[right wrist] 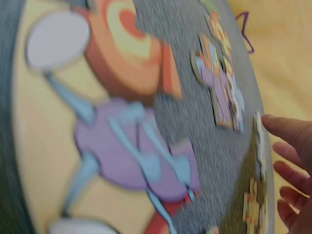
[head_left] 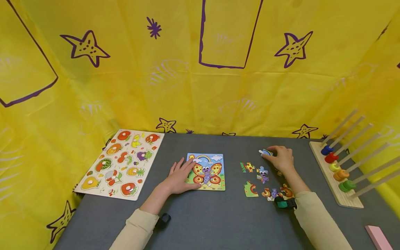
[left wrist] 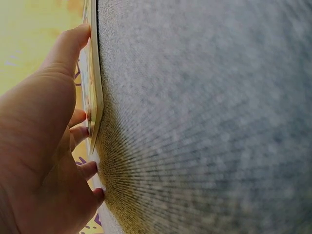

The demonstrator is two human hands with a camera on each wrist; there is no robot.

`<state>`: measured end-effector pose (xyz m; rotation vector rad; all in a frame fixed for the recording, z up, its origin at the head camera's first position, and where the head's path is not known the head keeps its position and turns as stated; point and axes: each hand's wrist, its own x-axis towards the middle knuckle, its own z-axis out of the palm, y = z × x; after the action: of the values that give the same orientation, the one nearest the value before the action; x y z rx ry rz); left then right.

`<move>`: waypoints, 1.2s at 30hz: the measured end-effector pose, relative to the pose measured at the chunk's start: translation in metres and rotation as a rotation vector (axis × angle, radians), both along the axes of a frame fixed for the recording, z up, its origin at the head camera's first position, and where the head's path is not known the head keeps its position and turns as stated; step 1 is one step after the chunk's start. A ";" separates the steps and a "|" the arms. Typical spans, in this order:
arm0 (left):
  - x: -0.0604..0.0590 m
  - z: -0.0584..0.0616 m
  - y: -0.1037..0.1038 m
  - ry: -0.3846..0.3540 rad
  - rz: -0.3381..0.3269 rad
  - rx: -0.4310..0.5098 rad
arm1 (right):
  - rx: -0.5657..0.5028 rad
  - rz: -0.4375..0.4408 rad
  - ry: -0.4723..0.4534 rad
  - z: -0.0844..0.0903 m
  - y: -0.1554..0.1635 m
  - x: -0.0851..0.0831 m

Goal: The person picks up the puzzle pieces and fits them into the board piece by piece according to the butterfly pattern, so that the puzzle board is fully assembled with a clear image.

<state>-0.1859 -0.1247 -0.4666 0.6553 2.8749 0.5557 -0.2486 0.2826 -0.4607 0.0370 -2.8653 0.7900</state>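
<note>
A square butterfly picture board lies on the grey table. My left hand rests over its left side, fingers spread and thumb along the near left edge. In the left wrist view the thumb lies against the thin board. My right hand pinches a jigsaw piece with a rainbow and cloud, low over the table; the fingers hide its right part. Loose jigsaw pieces lie nearby: a green one, a yellow-spotted one, a purple one and a bottom row.
A fruit peg board lies at the left. Right of my right hand stands a wooden rack with upright rods and coloured beads. A pink block sits at the near right. Yellow cloth encloses the back and sides.
</note>
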 end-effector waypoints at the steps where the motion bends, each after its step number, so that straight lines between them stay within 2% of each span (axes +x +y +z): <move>1: 0.000 0.000 0.000 -0.001 0.000 0.000 | 0.012 -0.018 -0.026 0.001 0.002 0.001; 6: 0.000 0.002 0.000 -0.018 0.001 0.003 | 0.006 -0.037 -0.115 0.003 0.007 0.000; 12: 0.001 0.002 0.000 -0.015 -0.003 0.003 | -0.037 -0.048 -0.142 0.001 0.007 -0.003; 16: 0.002 0.004 0.000 -0.018 -0.002 -0.002 | -0.102 -0.052 -0.097 -0.002 0.005 -0.002; 20: 0.002 0.004 0.000 -0.017 -0.001 0.004 | -0.159 -0.042 0.001 -0.003 -0.003 -0.002; 23: 0.002 0.004 0.000 -0.023 0.004 0.002 | -0.207 -0.032 0.056 -0.002 -0.016 -0.001; 25: 0.002 0.004 0.000 -0.027 0.009 0.001 | -0.252 -0.014 0.052 0.000 -0.028 -0.001; 32: 0.002 0.004 -0.001 -0.014 0.002 0.006 | -0.408 0.060 -0.077 0.005 -0.077 0.004; 36: 0.001 0.004 0.000 -0.014 -0.001 0.004 | -0.464 0.102 -0.122 0.006 -0.107 0.005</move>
<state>-0.1848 -0.1248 -0.4630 0.6509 2.8615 0.5643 -0.2431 0.1761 -0.4547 0.0782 -2.7265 1.5028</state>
